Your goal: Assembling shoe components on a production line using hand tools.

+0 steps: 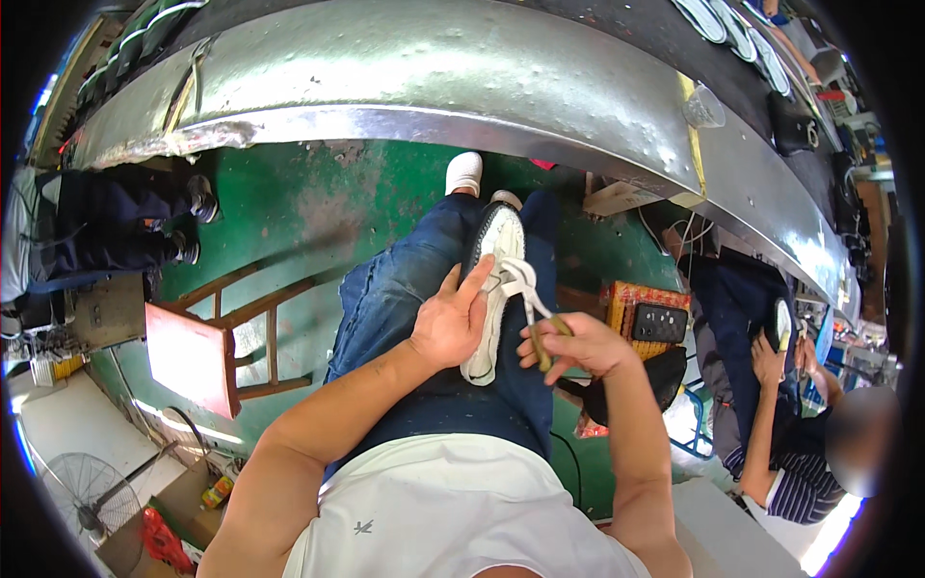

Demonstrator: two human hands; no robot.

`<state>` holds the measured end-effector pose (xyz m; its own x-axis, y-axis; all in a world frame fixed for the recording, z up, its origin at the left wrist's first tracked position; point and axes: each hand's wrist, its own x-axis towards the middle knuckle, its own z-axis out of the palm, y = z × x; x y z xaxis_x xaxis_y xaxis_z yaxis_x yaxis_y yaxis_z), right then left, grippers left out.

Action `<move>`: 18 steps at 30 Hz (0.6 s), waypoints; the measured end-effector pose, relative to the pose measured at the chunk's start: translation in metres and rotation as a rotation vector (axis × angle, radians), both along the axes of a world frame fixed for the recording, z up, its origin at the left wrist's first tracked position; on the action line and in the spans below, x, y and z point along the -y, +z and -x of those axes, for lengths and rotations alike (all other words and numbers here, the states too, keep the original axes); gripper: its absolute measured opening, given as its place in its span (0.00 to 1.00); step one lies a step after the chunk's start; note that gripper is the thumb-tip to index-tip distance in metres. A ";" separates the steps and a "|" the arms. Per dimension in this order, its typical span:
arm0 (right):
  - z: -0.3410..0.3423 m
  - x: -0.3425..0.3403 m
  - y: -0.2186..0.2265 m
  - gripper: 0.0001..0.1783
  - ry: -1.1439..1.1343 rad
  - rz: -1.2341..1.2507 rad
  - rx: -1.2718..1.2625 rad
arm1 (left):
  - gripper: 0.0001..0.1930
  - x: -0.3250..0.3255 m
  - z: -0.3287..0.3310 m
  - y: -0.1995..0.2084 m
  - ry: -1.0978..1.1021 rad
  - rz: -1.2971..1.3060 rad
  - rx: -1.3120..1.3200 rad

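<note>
right hand [581, 347]: fingers wrapped round the handles of the pincers [521, 281], probably for leverage at the edge
left hand [451, 323]: index finger laid over the shoe [481, 352], likely steadying it; cannot tell whether hidden fingers grip
shoe: lengthwise on the thighs, which seem to prop it
floor [255, 207]: worn green, wooden stool [190, 358] at left
bench [405, 63]: dented metal, past the knees
co-worker [764, 424]: seated at right

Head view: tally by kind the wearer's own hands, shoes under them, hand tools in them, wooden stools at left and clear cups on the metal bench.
Own hands: 2, left hand and right hand
Shoes: 1, white shoe
Hand tools: 1, pincers
Stools: 1, wooden stool
Cups: 1, clear cup
Total: 6
</note>
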<state>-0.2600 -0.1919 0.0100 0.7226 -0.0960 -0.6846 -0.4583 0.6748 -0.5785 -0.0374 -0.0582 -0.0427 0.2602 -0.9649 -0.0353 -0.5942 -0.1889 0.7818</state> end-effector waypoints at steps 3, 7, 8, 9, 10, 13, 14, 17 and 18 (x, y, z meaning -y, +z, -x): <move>-0.020 0.001 0.031 0.23 0.082 0.603 -0.128 | 0.30 0.001 0.001 0.005 0.003 -0.008 -0.001; -0.050 0.011 0.014 0.26 0.133 0.911 -0.070 | 0.28 0.003 -0.002 0.005 -0.053 -0.020 -0.045; -0.055 0.015 0.015 0.27 0.251 0.919 -0.173 | 0.27 0.002 -0.003 0.004 -0.066 -0.018 -0.028; -0.055 0.015 0.013 0.27 0.250 0.925 -0.170 | 0.27 0.000 -0.003 0.003 -0.065 -0.013 -0.025; -0.054 0.014 0.010 0.27 0.205 0.942 -0.108 | 0.29 -0.002 -0.002 0.006 -0.084 -0.002 -0.014; -0.053 0.018 0.007 0.26 0.176 0.897 -0.117 | 0.33 -0.005 0.001 0.004 -0.056 -0.002 -0.020; -0.054 0.019 0.007 0.26 0.193 0.832 -0.187 | 0.37 -0.006 0.001 0.003 -0.006 -0.017 -0.035; -0.042 -0.012 -0.001 0.23 0.066 1.127 0.055 | 0.43 -0.005 0.005 0.011 0.080 -0.243 -0.175; -0.036 -0.025 -0.003 0.21 0.139 1.127 0.010 | 0.47 -0.007 0.007 0.007 0.089 -0.230 -0.158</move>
